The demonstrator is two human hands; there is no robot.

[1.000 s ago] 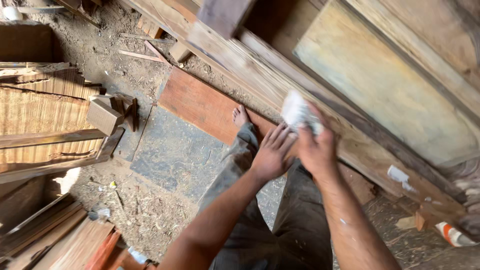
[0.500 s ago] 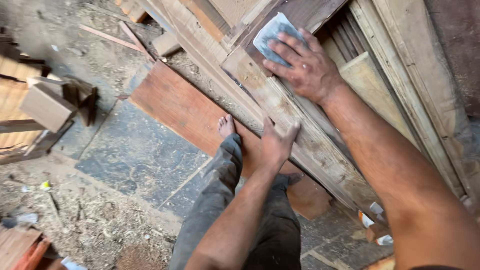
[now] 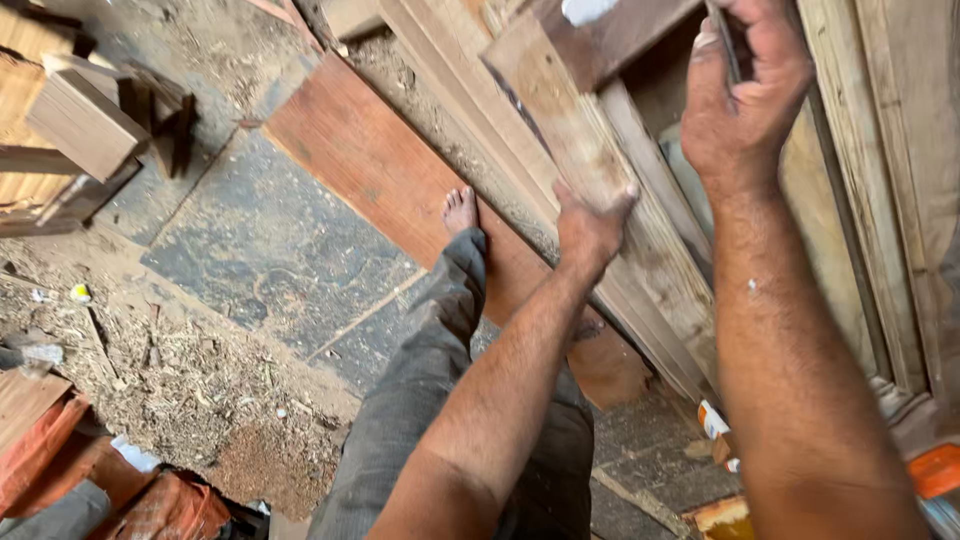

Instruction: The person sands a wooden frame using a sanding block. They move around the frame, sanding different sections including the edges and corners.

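Nearest me, my left hand (image 3: 590, 225) has slid up to clamp its fingers over the pale wooden frame rail (image 3: 570, 130) leaning above my bare foot (image 3: 460, 210), while farther off my right hand (image 3: 745, 95) has left the white sanding pad (image 3: 585, 10) and now closes round a thin dark bar (image 3: 728, 45).

Sawdust and wood shavings (image 3: 190, 400) are strewn across the lower left. Stacked timber offcuts (image 3: 85, 125) are seen upper left, beside a dark stone floor slab (image 3: 260, 245).
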